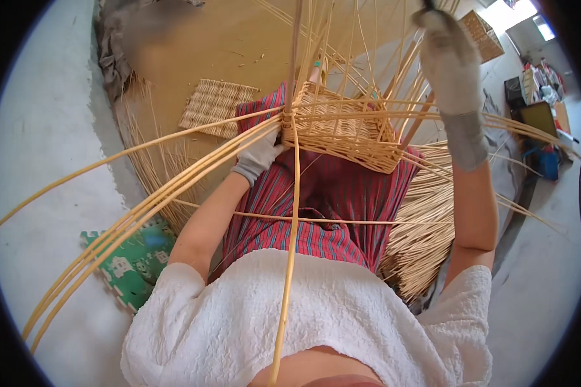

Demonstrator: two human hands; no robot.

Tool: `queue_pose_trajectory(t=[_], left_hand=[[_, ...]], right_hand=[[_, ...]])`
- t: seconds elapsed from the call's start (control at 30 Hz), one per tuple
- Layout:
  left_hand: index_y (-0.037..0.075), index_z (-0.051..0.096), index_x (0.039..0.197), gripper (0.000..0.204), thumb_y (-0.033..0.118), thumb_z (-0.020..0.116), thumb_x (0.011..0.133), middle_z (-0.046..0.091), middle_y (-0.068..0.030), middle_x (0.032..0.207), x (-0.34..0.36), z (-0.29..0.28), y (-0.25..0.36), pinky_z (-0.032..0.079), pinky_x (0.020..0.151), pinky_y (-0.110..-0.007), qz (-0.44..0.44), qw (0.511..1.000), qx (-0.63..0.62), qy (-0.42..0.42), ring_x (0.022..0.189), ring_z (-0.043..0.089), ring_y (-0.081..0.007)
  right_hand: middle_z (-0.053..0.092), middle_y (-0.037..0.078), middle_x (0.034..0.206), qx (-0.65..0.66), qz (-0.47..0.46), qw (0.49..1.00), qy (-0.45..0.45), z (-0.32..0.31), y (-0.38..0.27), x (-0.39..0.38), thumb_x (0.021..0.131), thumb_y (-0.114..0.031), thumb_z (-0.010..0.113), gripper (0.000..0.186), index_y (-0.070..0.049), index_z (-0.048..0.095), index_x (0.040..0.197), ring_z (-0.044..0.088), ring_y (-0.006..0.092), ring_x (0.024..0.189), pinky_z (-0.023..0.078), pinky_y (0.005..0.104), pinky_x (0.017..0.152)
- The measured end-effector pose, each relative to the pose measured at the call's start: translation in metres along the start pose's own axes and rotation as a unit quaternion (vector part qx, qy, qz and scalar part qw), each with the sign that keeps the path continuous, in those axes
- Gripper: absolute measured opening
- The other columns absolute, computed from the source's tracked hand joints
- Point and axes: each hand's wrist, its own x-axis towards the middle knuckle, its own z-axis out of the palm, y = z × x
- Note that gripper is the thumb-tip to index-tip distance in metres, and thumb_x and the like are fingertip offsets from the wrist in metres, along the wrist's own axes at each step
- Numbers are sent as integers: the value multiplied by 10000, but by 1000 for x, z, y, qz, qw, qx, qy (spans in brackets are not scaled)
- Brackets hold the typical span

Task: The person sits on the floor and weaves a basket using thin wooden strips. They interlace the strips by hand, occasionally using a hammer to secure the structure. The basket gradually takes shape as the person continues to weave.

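Note:
A half-woven wicker basket (342,126) rests across my lap, with long upright canes standing from its sides. At its near left corner my left hand (259,155), in a pale work glove, grips the basket. Raised at the upper right, my gloved right hand (450,68) is closed and blurred by motion. It holds a dark tool (428,5), mostly cut off by the picture's edge, so its kind is unclear. Several long canes (174,187) fan out left from the corner, and one cane (292,245) runs down toward my chest.
A flat woven panel (212,106) lies on the brown board (181,64) ahead. Loose cane bundles (426,226) are on the right, more canes (152,155) on the left. A green foam mat (132,267) is at lower left; another wicker basket (481,37) stands far right.

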Motion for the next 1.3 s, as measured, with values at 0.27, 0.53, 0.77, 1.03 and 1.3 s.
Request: queue_pose_trajectory(t=[0.27,0.53,0.77,1.03,1.3], left_hand=[[90,394,1549,785,491,608,909,503,-190,1509,10,1,1,389,1162,-441,46,993,95,61,1375,496,-355],[115,324,1587,888,424,740,865,438,-175,1565,2,-2,-15,381,1172,-445,-55,989,135,-9,1417,449,-358],[108,487,1487,870,641,698,833,558,-148,1469,16,8,-28,405,1140,-439,-44,997,-53,-27,1364,519,-320],[115,485,1497,801,559,694,864,518,-161,1507,10,11,-41,355,1189,-424,-26,982,188,20,1428,443,-340],[79,555,1429,693,249,816,810,686,-147,1291,6,-1,21,515,989,-377,-103,994,28,30,1179,658,-299]], right_hand=[[503,-48,716,-197,-169,960,101,-14,-23,110,1056,-322,538,258,-79,623,1057,409,89,585,376,260,543],[710,82,794,-421,-271,866,-5,70,-32,69,948,-213,586,163,-82,683,935,726,254,754,566,373,593],[722,121,799,-676,-138,701,-181,62,8,80,945,-202,602,142,-89,687,951,710,334,739,574,443,643],[613,205,781,-115,98,987,-52,17,11,-163,977,-186,635,179,-38,646,1077,649,354,715,494,404,651],[606,134,1298,-320,549,745,204,-76,90,-416,999,-242,644,496,-9,494,1410,579,231,1138,472,302,981]])
